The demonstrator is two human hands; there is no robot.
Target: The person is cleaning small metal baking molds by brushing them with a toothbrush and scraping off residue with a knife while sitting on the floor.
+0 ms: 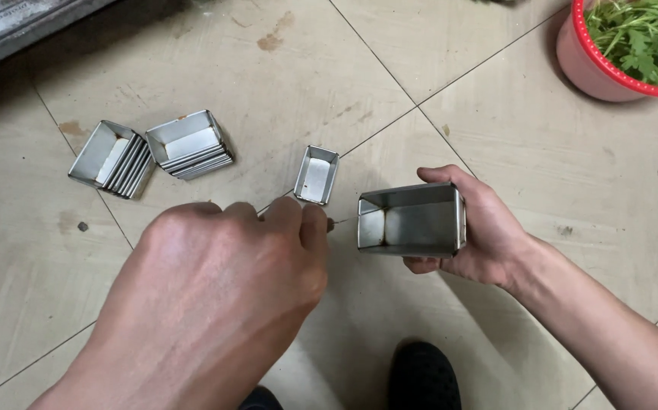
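My right hand [479, 228] grips a rectangular metal tin [412, 222], held on its side with the open mouth facing left. My left hand [226, 292] is close to the camera, its fingers curled together; a thin metal tip shows past the thumb and forefinger, pointing toward the tin's mouth. Whether it holds anything more is hidden by the back of the hand. A single small tin [317, 175] lies on the tiled floor just beyond the left fingertips.
Two nested stacks of metal tins [111, 159] [189, 144] lie on the floor at the left. A red basket of green leaves [632, 45] stands at the top right. My dark shoes [424, 376] show at the bottom edge.
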